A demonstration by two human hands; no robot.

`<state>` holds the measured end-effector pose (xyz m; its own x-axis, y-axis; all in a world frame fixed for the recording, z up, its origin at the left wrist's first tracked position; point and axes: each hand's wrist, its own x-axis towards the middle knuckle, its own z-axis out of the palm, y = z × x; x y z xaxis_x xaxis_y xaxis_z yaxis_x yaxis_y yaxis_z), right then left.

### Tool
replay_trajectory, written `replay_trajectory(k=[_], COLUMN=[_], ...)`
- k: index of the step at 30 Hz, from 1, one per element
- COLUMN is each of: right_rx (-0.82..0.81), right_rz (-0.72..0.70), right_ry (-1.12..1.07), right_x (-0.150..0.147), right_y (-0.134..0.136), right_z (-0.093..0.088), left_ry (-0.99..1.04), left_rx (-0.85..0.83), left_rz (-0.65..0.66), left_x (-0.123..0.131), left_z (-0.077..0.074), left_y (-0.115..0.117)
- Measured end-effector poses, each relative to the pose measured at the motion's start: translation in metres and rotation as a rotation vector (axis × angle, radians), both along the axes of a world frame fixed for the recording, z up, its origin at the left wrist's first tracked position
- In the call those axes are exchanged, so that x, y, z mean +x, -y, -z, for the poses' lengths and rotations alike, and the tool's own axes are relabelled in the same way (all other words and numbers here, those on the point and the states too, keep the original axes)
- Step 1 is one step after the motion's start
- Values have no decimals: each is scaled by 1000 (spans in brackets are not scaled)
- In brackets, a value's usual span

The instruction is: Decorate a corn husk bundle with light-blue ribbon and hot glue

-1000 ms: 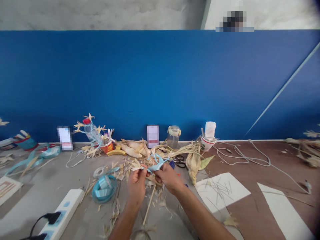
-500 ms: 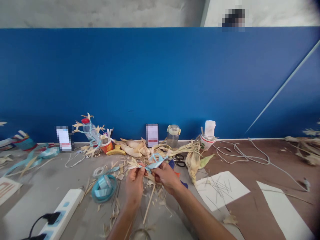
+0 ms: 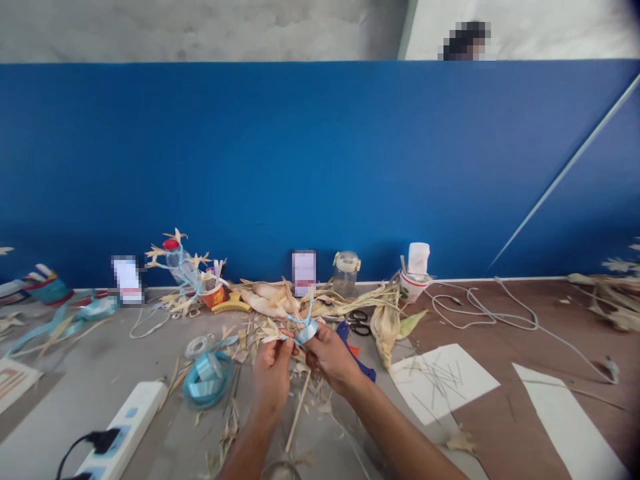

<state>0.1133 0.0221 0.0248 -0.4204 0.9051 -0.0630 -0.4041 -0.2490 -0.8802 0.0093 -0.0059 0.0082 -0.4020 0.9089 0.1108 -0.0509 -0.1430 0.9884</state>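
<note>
My left hand (image 3: 273, 365) pinches a pale husk flower (image 3: 270, 330) near the lower middle of the view. Just right of it, my right hand (image 3: 330, 355) is closed on a light blue ribbon (image 3: 307, 331), which loops up from the fingertips beside the flower. The two hands are nearly touching. Dry husks (image 3: 265, 298) are heaped behind them. A blue-handled tool (image 3: 361, 363) lies partly behind my right hand, and black scissors (image 3: 359, 323) rest farther back. A ribbon roll (image 3: 207, 379) sits left of my left hand.
A white power strip (image 3: 125, 427) lies front left. Along the blue partition (image 3: 320, 167) stand a phone (image 3: 304, 272), a lidded jar (image 3: 345, 273), a paper cup (image 3: 413, 288) and a red-capped bottle (image 3: 179, 261). Thin sticks lie on white paper (image 3: 470, 360). A person's head shows above the partition.
The ribbon between my hands has turned and now forms a narrower, upright loop. My right hand has shifted slightly, and more of the blue-handled tool shows.
</note>
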Motion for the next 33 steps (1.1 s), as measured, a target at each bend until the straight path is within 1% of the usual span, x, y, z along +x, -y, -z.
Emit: replay_trajectory(k=[6, 9, 13, 17, 21, 25, 27, 33], right_rx=[-126, -180, -228, -283, -331, -387, -391, -302], right_rz=[-54, -63, -56, -107, -146, -162, -189, -239], right_ry=[-150, -194, -235, -264, -280, -268, -250, -188], right_x=[-2, -3, -4, -1, 3, 6, 9, 18], right_y=[1, 1, 2, 0, -3, -4, -5, -9], right_z=[1, 4, 4, 6, 8, 6, 6, 9], left_ry=[-45, -21, 88, 203, 228, 254, 259, 236], left_rx=[4, -19, -25, -20, -21, -11, -7, -12], left_rz=[46, 43, 39, 51, 78, 105, 122, 142], left_x=[-1, 0, 2, 4, 4, 2, 1, -3], left_z=[11, 13, 10, 4, 0, 0, 1, 5], left_y=[-2, -2, -3, -2, -1, -1, -1, -2])
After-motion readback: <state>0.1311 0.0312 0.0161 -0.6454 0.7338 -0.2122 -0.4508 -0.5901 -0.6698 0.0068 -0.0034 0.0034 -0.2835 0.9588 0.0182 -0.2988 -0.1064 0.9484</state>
